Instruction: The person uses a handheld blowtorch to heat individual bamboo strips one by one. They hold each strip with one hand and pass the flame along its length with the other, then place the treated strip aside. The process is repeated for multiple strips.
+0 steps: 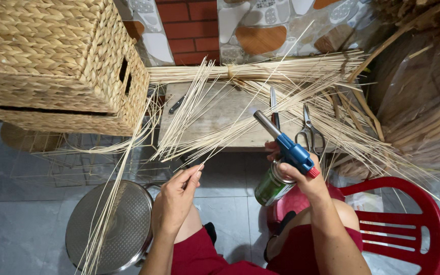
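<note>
Left hand (175, 198) pinches thin cane strands (189, 137), fingers closed on their near ends. Right hand (301, 175) grips a gas torch (283, 158), nozzle aimed far-left over the wooden bench (215, 122). Judged step: singeing stray fibres; the flame needs keeping to the held strands. Scissors (309, 133) lie far right, woven basket (57, 66) far left; open floor near left.

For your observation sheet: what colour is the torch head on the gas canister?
Blue torch head, seen in the head view.
</note>
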